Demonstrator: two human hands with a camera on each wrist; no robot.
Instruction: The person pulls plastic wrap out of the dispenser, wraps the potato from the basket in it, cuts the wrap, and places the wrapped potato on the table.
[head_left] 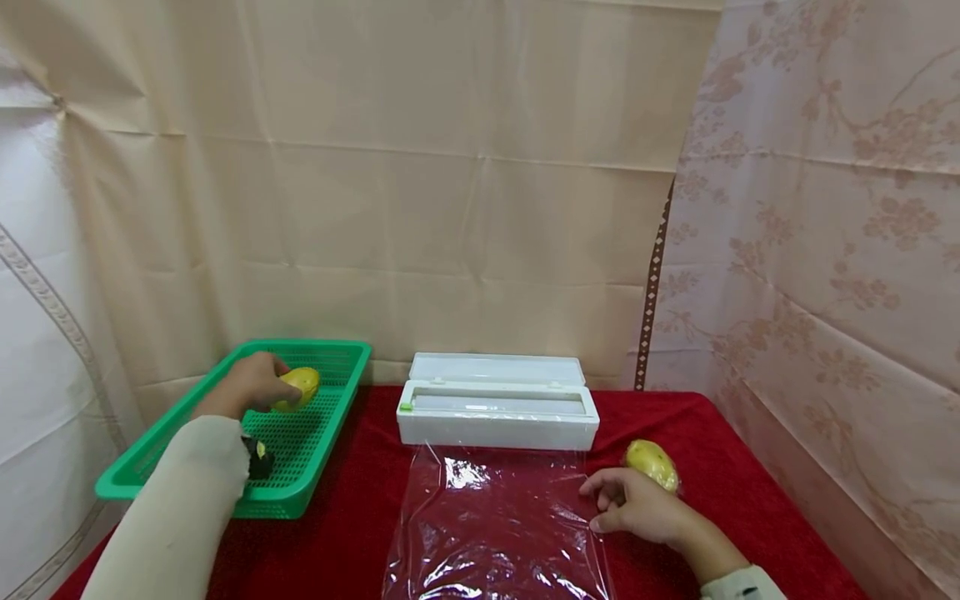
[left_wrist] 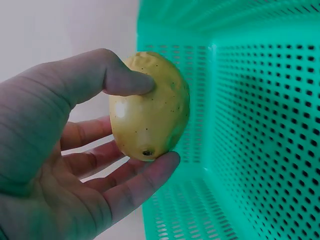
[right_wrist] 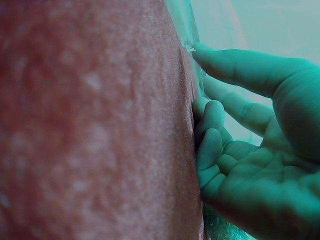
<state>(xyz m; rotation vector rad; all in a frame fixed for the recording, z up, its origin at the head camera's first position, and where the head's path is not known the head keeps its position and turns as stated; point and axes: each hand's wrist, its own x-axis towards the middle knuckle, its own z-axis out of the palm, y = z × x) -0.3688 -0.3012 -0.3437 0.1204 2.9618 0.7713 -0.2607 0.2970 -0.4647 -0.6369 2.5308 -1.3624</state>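
Green plastic frames the left side of the scene as a person's left hand (head_left: 253,385) grips a yellow potato (left_wrist: 150,120) within the outline of a perforated basket (head_left: 337,421), the thumb pressed on one side and the fingers curled against the other. Whether the potato touches the basket floor cannot be told from these angles. A pale sleeve (head_left: 176,500) covers the left forearm, with a small dark object (head_left: 259,460) just beside its cuff. On the other side, the right hand (head_left: 637,504) rests at the right edge of a sheet of clear plastic wrap (head_left: 491,533), its thumb and forefinger apart in the head view and its last fingers loosely bent; whether any wrap is caught between them cannot be told. The wrap, glossy and creased, lies over a red tablecloth (head_left: 720,467) in front of a white box (head_left: 498,431), whose lid (head_left: 498,368) stands raised at the back above a pale roll (head_left: 498,405). A green tab (head_left: 407,407) shows at the box's left end. A second potato (head_left: 650,464), shiny with clear film, lies on the cloth just beyond the right hand. Behind the table hang a beige curtain (head_left: 420,208) and, at right, a flowered one.
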